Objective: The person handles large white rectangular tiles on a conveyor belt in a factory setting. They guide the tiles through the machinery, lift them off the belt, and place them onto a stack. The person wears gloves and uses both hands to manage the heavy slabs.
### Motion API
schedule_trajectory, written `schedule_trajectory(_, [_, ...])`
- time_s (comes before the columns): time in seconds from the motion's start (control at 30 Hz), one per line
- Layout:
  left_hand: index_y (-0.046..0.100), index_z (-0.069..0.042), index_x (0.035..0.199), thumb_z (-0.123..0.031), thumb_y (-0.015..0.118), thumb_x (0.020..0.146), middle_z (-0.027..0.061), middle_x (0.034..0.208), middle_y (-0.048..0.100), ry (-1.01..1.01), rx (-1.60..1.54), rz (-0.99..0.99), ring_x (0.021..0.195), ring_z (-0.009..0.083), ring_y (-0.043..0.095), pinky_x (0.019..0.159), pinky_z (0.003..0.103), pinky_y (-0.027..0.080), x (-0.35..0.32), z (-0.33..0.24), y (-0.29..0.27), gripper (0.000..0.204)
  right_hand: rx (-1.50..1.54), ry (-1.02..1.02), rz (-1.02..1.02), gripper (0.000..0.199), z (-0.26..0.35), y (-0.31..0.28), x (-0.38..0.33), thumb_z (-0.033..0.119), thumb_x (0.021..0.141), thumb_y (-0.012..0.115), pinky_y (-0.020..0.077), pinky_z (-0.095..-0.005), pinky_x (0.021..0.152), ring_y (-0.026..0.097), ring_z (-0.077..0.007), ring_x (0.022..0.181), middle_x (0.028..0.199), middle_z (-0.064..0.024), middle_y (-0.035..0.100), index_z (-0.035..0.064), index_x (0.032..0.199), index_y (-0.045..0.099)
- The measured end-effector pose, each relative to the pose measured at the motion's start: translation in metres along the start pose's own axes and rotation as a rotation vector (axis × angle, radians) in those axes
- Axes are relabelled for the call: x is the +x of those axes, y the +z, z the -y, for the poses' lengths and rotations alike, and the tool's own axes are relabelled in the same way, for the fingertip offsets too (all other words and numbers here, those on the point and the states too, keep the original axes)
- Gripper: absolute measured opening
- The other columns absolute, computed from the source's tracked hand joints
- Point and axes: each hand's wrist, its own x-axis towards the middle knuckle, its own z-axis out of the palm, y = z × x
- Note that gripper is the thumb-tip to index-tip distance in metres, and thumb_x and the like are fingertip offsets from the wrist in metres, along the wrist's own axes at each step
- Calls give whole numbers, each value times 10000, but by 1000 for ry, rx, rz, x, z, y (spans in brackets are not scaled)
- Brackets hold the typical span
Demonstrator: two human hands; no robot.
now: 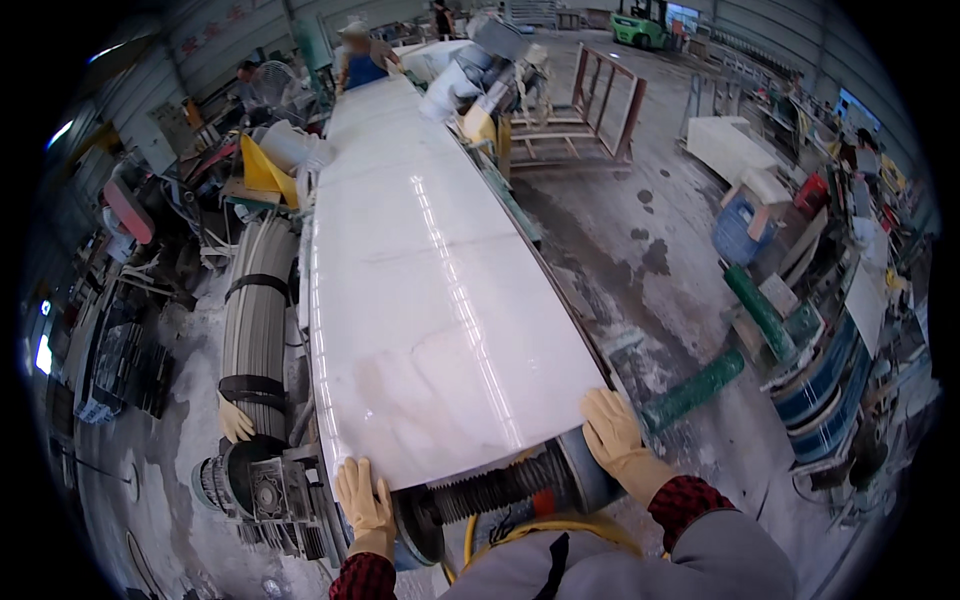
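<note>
A long, glossy white slab stretches away from me on a roller bed, with overhead lights reflected in its top. Both my hands wear cream-coloured gloves. At the slab's near left corner, my left hand rests with its fingers extended against the edge. My right hand lies on the near right corner, fingers stretched forward over the edge. Neither hand is wrapped round anything. Below the slab's near end, between my hands, shows a dark ribbed roller.
A motor and a strapped bundle of pale strips stand left of the bed. A person is at its far end. Right are a rusty metal frame, green posts and a blue barrel. A green forklift stands far back.
</note>
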Motion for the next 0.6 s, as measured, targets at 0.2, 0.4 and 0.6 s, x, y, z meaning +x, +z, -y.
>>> schedule_trajectory(0.2, [614,37,1549,-155,631,1109,354,1634,519,16,-36,-123,1521,538,466,1291,600,338,-12,17,13,480,311,7,-252,371,81,40,-13,128,1020,683,540,-539,1000,683,-460,1135,1243,-241,732,11,1371,710])
schedule_trajectory(0.4, [548,-10,1621,-267,560,1148,321,1675,486,147,-28,-86,1566,496,425,1310,581,310,-1,10,13,538,1115,717,472,369,131,140,-39,319,1146,633,556,-427,756,702,-253,857,1151,-77,762,67,1413,670])
schedule_trajectory(0.6, [614,2,1540,-192,694,1072,331,1599,556,161,-150,-96,1470,549,501,1263,618,369,-22,16,8,513,1617,1587,-45,490,188,227,18,304,1012,833,615,-408,819,739,-280,975,1212,-139,753,-8,1358,681])
